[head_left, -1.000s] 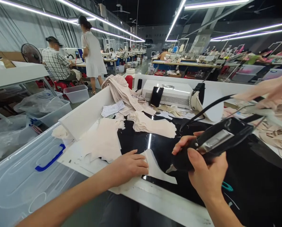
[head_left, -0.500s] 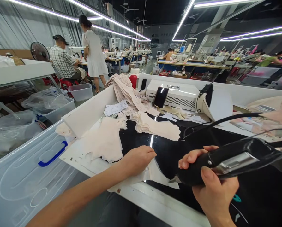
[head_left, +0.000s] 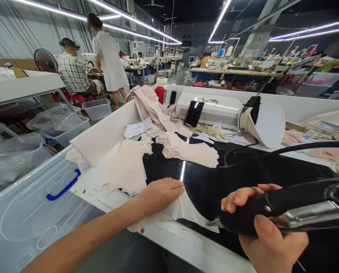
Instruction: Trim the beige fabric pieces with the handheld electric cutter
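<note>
My left hand lies palm down with its fingers together on a pale fabric piece at the near edge of the glossy black work surface. My right hand is wrapped round a black corded hand tool. The tool's metal tip touches the same fabric piece just right of my left hand. Its black cable loops back over the table.
Cream fabric pieces and a folded stack lie further back, with paper slips, a white machine, a black phone and a white lamp. A clear bin lid with a blue handle sits at left. People work beyond.
My right hand and the tool have come nearer and lower right in view, the tip now on the fabric. Another person's hand at the right edge has gone. My left hand stays on the fabric.
</note>
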Available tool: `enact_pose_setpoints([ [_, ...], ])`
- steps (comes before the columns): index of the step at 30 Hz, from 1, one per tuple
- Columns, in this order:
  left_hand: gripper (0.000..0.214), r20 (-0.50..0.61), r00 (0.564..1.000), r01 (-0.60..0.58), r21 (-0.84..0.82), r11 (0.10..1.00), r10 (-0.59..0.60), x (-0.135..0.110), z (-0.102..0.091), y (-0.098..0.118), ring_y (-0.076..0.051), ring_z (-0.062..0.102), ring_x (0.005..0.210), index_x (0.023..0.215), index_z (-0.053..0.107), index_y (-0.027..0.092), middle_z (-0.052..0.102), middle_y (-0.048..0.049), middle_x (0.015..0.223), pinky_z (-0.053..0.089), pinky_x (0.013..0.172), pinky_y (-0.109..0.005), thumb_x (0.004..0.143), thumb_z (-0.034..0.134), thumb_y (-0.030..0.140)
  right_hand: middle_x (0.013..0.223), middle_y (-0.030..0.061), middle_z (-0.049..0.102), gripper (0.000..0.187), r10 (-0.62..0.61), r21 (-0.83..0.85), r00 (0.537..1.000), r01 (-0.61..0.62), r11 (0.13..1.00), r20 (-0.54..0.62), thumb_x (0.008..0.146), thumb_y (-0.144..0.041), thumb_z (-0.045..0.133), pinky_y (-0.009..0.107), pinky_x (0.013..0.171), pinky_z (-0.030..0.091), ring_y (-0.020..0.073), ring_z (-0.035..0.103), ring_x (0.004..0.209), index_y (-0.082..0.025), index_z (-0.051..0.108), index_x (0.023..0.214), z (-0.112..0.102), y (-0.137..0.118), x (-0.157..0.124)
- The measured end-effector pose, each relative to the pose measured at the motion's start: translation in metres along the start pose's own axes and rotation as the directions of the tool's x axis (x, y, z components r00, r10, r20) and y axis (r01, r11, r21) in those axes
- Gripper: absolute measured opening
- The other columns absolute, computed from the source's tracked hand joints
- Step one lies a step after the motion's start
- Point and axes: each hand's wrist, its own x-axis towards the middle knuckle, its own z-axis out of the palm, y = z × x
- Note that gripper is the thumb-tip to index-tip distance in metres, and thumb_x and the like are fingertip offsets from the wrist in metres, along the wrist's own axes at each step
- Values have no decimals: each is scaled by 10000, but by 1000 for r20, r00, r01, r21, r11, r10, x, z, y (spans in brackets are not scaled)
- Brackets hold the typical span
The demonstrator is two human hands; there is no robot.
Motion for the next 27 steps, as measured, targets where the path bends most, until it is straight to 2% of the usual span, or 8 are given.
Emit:
enact_pose_setpoints([
  [8,327,-13,997,-76,60,995,76,-3,-1,-2,-242,802,1323,1398,749,125,830,-137,1411,623,1243,-407,1149,566,17,729,-23,719,503,14,-11,1000,-14,1000,-19,770,-499,1068,372,512,659,207,647,563,-300,762,1116,0,-3,1],
  [16,335,20,999,-35,19,999,35,-9,0,-1,-246,775,1403,1445,728,139,795,-166,1495,588,1289,-451,1171,556,54,721,-31,728,527,36,-9,998,-37,999,-50,735,-504,1078,368,511,646,209,657,556,-292,761,1098,4,-3,10],
  [20,365,37,999,-13,-5,1000,13,-12,3,-1,-248,745,1457,1477,711,160,782,-159,1523,574,1306,-475,1162,564,50,731,-53,715,492,-28,41,995,32,999,-100,759,-478,1044,360,523,629,194,655,537,-299,743,1105,21,11,25],
  [27,355,40,999,2,-22,1000,-2,-16,1,-3,-255,740,1466,1492,692,174,777,-169,1526,599,1277,-495,1186,535,88,801,-73,723,458,-97,61,989,104,993,-114,877,-468,948,334,582,618,165,685,565,-294,652,1181,52,51,44],
])
